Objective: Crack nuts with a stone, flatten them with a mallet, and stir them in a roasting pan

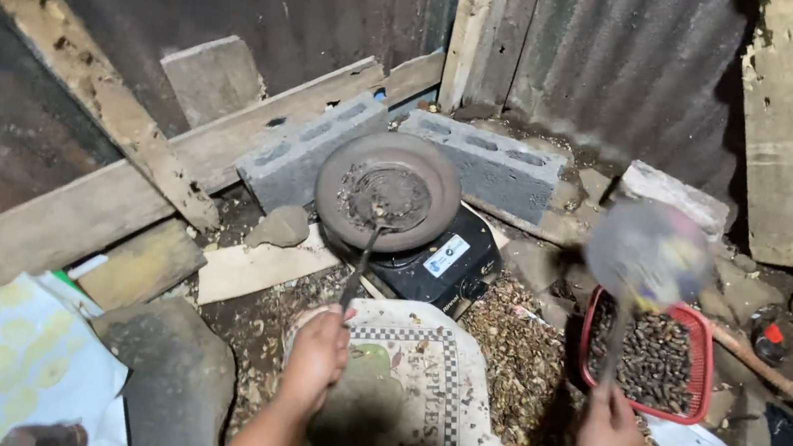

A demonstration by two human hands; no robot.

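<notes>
Left hand [318, 353] grips a metal stirrer [364, 259] reaching up into the round pan [388, 192], right hand [609, 427] clutches a blurry fan [648, 252] beside it.

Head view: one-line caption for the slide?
Left hand stirs a round pan with a spoon while right hand waves a blurred fan beside a red basket.

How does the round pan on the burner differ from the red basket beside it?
The round pan is dark, circular and shallow, sitting raised on the black burner; the red basket is rectangular plastic, lying low on the ground. The pan holds only a small scattering, the basket a full dark heap. Both hold dark kernel-like pieces.
</notes>
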